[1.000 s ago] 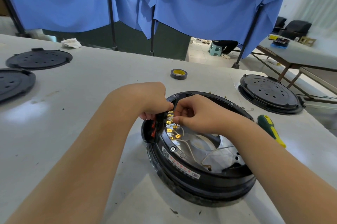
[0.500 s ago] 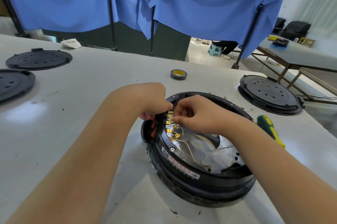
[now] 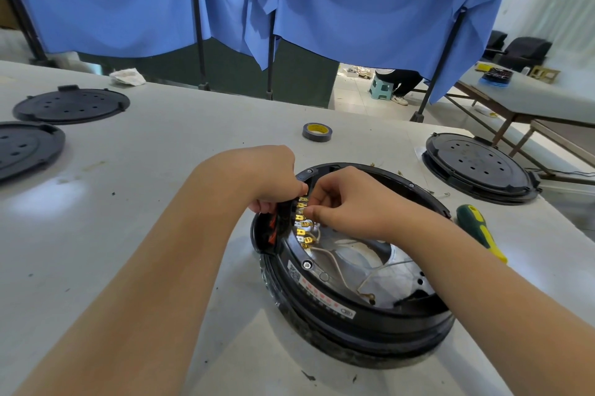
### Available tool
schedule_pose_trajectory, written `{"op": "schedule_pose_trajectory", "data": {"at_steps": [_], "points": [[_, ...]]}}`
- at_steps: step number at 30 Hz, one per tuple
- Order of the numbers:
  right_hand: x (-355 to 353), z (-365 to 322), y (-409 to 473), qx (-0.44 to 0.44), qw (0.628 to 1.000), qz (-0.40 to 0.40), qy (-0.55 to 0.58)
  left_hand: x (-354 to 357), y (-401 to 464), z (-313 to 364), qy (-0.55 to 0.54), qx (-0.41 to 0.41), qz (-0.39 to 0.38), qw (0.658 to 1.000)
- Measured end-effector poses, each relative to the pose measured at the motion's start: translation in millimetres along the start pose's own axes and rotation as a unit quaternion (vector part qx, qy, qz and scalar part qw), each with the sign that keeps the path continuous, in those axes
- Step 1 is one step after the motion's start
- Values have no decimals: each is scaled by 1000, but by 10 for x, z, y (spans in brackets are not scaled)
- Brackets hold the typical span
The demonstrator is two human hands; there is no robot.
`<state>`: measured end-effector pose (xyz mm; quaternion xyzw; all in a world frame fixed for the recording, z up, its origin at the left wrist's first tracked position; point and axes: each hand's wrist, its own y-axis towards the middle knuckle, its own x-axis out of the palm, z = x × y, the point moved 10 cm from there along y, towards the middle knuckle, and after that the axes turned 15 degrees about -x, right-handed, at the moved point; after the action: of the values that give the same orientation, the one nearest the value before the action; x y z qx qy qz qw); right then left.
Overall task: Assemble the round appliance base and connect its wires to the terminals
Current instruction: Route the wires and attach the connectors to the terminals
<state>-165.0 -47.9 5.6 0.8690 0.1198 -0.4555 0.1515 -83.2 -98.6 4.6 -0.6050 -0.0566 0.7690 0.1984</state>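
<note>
Currently the base (image 3: 354, 283) sits open side up on the table (image 3: 161, 234), near its front right. Left hand (image 3: 257, 180) curls over the base's far-left edge, its grip closed on the black block behind the terminals (image 3: 302, 225), apparently to brace that block against push force. Right hand (image 3: 351, 205) works just beside it, fingertips pinched together at the top of the brass terminal row; what they pinch is hidden, most likely a wire connector being seated on a tab. Pale wires (image 3: 335, 263) trail from the lower terminals across the metal floor of the base, so part of the wiring looks done. Judgement: wiring step is midway. Around: screwdriver (image 3: 481, 231) just right of the base, within reach; tape roll (image 3: 317, 132) beyond the hands; black cover (image 3: 479, 167) at far right; two more covers (image 3: 69, 105) far left. Obstruction: both hands crowd the same narrow spot and mask the tabs from view; adjacent tabs stand close, so mis-seating is a risk.
</note>
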Motion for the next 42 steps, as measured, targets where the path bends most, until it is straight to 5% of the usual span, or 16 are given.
{"op": "schedule_pose_trajectory", "data": {"at_steps": [42], "points": [[-58,-79,-1,-17,1000,12,-23,14,8,-8,-1,-9,-4,1000]]}}
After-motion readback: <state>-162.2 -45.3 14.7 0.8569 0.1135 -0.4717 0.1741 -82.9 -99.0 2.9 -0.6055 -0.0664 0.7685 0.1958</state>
